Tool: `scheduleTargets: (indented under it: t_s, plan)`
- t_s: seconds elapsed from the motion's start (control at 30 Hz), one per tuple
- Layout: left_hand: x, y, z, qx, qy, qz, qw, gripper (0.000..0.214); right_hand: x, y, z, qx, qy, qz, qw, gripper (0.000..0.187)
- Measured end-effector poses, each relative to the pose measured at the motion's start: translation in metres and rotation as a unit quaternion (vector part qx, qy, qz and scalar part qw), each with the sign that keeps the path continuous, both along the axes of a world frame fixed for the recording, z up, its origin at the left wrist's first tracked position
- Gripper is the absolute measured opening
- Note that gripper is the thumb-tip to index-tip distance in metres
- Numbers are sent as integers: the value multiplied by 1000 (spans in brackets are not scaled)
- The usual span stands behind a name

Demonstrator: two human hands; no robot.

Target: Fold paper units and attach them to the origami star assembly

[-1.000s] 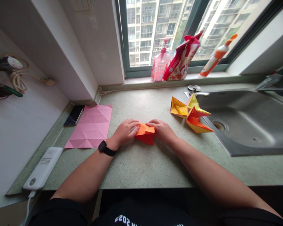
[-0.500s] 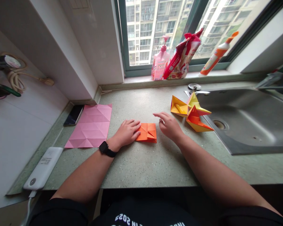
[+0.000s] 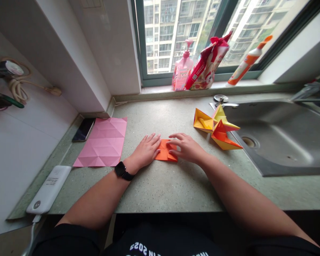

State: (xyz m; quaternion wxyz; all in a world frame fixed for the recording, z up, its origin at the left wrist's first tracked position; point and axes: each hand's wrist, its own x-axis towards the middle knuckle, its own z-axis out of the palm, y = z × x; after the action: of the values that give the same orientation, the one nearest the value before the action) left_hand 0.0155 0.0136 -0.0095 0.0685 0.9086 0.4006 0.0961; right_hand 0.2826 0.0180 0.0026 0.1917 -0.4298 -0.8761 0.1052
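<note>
A folded orange paper lies flat on the speckled green countertop. My left hand, with a black watch at the wrist, lies flat beside it, fingers spread and touching its left edge. My right hand rests on the paper's right part, fingers stretched out and pressing down on it. Both hands hide part of the paper.
A creased pink paper sheet and a dark phone lie to the left, a white power bank nearer me. Folded orange-yellow paper shapes sit by the steel sink. Soap bottle, red pouch and orange-capped bottle stand on the sill.
One second ago both hands held the orange paper raised in a fold. It was then laid flat, my right hand lifted off toward the right, and now has come back down on it.
</note>
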Motion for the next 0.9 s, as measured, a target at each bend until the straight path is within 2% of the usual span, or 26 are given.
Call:
scheduleTargets:
  t_s: [0.2,0.4,0.53,0.67,0.77,0.9]
  plan:
    - [2,1,-3,-41,-26,-66,997,51,5,3,-4,-19,-29,-21,999,37]
    - [-1,-4,6,-54,-37,-113,991,64,7,3,-4,-29,-18,-12,999,41]
    - [-3,-3,9,-40,-12,-91,995,53,3,3,-1,-24,-23,-13,999,38]
    - [-7,3,7,-15,-1,-30,999,44,-5,2,0,-17,-12,-15,1000,25]
    - [-12,8,6,-6,-6,15,1000,45,-7,1,-2,-15,-7,-10,1000,19]
    - [-12,12,7,-25,-29,21,999,52,-9,1,-4,-11,-4,-8,1000,18]
